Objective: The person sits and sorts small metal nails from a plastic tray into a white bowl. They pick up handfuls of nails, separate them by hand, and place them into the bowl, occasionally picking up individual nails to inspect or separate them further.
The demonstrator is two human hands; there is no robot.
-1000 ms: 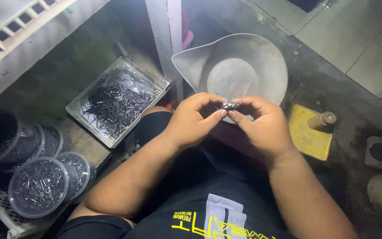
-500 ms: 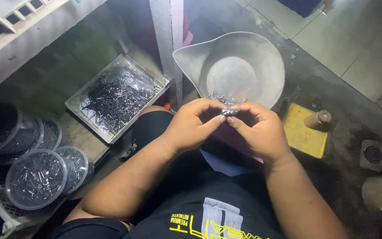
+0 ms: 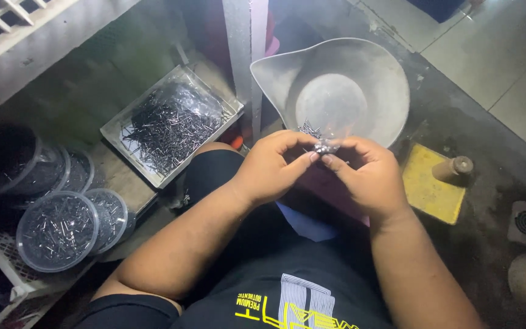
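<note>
the left hand and right hand meet fingertip to fingertip, both pinched shut on a small cluster of thin metal pins held just over the near rim of a grey spouted pan. the pan looks bare inside, so little seems sorted so far, while a rectangular tray of loose pins and several round lidded tubs sit full at the left. the person sits low on a dark, grimy concrete floor, dimly lit, with a yellow block beside the right wrist.

Black tee, yellow-white print; black shorts; bare forearms.
</note>
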